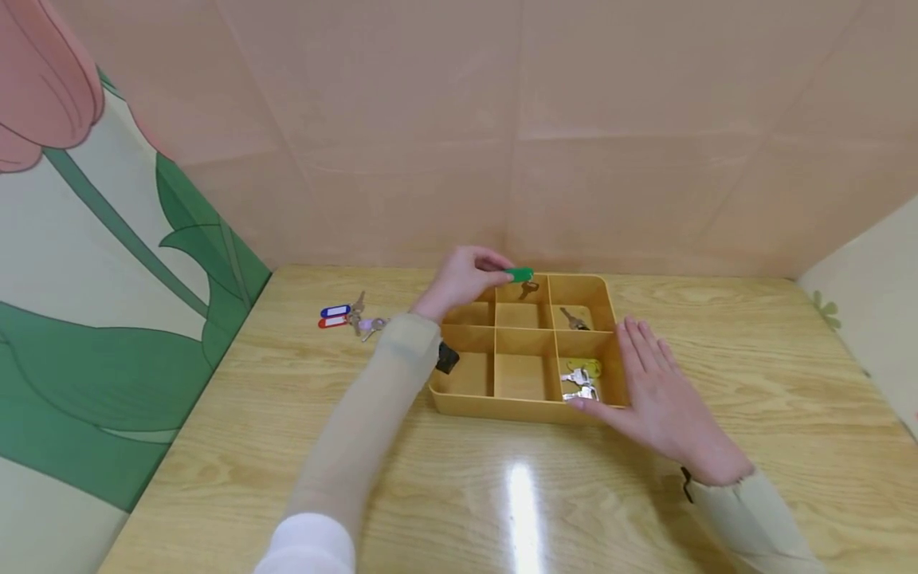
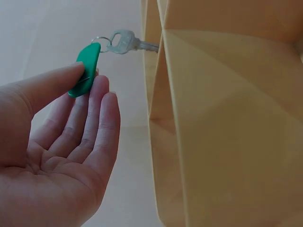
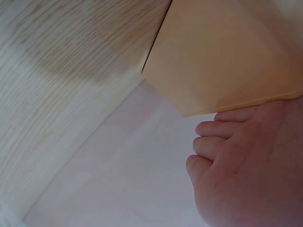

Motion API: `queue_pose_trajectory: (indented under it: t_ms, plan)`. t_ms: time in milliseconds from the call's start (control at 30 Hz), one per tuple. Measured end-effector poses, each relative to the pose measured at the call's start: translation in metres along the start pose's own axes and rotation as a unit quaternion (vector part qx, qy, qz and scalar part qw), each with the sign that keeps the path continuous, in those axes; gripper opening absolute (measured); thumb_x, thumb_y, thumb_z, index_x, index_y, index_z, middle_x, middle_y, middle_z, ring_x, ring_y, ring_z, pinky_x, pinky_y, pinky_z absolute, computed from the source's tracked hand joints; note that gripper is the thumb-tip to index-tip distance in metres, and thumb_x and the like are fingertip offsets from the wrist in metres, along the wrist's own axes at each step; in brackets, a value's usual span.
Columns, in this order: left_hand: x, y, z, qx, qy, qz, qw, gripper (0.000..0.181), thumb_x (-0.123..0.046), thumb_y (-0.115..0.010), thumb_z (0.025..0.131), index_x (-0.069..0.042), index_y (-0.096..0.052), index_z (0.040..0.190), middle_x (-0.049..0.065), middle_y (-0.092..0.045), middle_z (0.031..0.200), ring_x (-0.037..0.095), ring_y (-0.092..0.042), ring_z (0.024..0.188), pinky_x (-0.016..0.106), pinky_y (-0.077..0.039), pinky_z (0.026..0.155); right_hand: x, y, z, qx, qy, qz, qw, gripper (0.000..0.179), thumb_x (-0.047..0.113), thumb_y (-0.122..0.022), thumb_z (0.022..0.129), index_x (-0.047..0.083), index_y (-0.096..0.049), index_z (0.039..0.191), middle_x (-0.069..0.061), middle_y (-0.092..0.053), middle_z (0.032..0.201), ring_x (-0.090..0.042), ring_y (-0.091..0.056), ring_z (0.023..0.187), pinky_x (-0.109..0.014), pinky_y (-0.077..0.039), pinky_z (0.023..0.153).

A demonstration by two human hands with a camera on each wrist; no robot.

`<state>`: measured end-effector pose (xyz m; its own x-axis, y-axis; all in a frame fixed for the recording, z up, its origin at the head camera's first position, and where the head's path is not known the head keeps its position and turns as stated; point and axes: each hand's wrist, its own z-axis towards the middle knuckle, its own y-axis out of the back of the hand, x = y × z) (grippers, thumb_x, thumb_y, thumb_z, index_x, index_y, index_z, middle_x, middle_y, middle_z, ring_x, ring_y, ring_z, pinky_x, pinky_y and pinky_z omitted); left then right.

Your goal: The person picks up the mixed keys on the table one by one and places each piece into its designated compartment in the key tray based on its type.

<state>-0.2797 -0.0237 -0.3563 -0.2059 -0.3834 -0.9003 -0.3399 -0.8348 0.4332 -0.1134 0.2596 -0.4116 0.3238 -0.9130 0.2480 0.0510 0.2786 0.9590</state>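
My left hand point(image 1: 464, 281) pinches a green key tag point(image 1: 519, 275) between thumb and fingers at the back of a tan divided box point(image 1: 502, 410). From the tag's ring a silver key point(image 2: 124, 41) hangs over the back middle compartment; in the left wrist view its blade reaches past the box's edge. My right hand point(image 1: 663, 406) rests along the box's right rim, fingers straight and thumb at the front corner. Silver keys point(image 1: 579, 376) with a yellow tag point(image 1: 594, 367) lie in the front right compartment. Another key point(image 1: 573, 319) lies in the back right one.
Left of the box, on the wooden table point(image 1: 459, 494), lie several keys point(image 1: 357, 307) with a blue tag point(image 1: 335, 311), a red tag point(image 1: 332, 322) and a purple tag point(image 1: 366, 324). A pinkish wall point(image 1: 402, 183) rises directly behind the table's back edge.
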Motion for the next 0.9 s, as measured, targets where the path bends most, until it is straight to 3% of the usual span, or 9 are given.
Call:
queue_pose_trajectory:
  t_ms: [133,267,467,700,900]
  plan:
    - [-0.001,-0.003,0.002,0.0,0.003,0.01,0.9999,0.04,-0.017,-0.075,0.095,-0.009,-0.066,0.134,0.004,-0.069,0.126,0.018,-0.065,0.111,0.027,-0.053,0.092,0.0,0.0,0.0,-0.003,0.004,0.0,1.0,0.121,0.071,-0.063,0.088,-0.001,0.0,0.161,-0.021,0.0,0.167,-0.031,0.006,0.153,-0.051,-0.002,0.122]
    - [-0.002,-0.005,0.002,-0.012,-0.002,0.025,0.9996,0.049,-0.02,-0.076,0.095,-0.01,-0.061,0.141,0.007,-0.062,0.138,0.02,-0.063,0.116,0.029,-0.052,0.095,0.0,0.0,0.0,-0.006,0.007,0.001,1.0,0.121,0.071,-0.064,0.088,-0.001,0.0,0.161,-0.022,-0.001,0.167,-0.031,0.006,0.153,-0.052,-0.003,0.122]
    - [-0.005,-0.004,-0.002,-0.029,-0.018,0.013,0.9993,0.047,-0.022,-0.075,0.096,-0.01,-0.062,0.139,0.008,-0.064,0.136,0.021,-0.064,0.115,0.029,-0.053,0.093,0.0,0.001,0.0,-0.007,0.008,0.003,0.9999,0.121,0.07,-0.064,0.088,-0.001,0.0,0.161,-0.021,0.0,0.167,-0.03,0.006,0.153,-0.052,-0.003,0.122]
    - [-0.009,0.003,-0.011,-0.038,-0.02,-0.003,0.9991,0.045,-0.031,-0.073,0.097,-0.013,-0.064,0.137,0.0,-0.065,0.132,0.018,-0.063,0.114,0.029,-0.052,0.093,0.001,0.001,0.0,-0.003,0.001,0.006,1.0,0.121,0.072,-0.064,0.087,0.0,0.001,0.161,-0.02,0.0,0.167,-0.03,0.007,0.153,-0.051,-0.001,0.122]
    - [-0.01,0.008,-0.016,-0.047,-0.027,-0.013,0.9985,0.044,-0.033,-0.071,0.098,-0.013,-0.065,0.136,0.003,-0.066,0.132,0.02,-0.063,0.114,0.032,-0.052,0.094,0.0,0.001,-0.001,-0.005,0.004,0.005,1.0,0.121,0.071,-0.064,0.087,0.001,0.001,0.161,-0.02,0.0,0.167,-0.03,0.006,0.153,-0.051,-0.001,0.122]
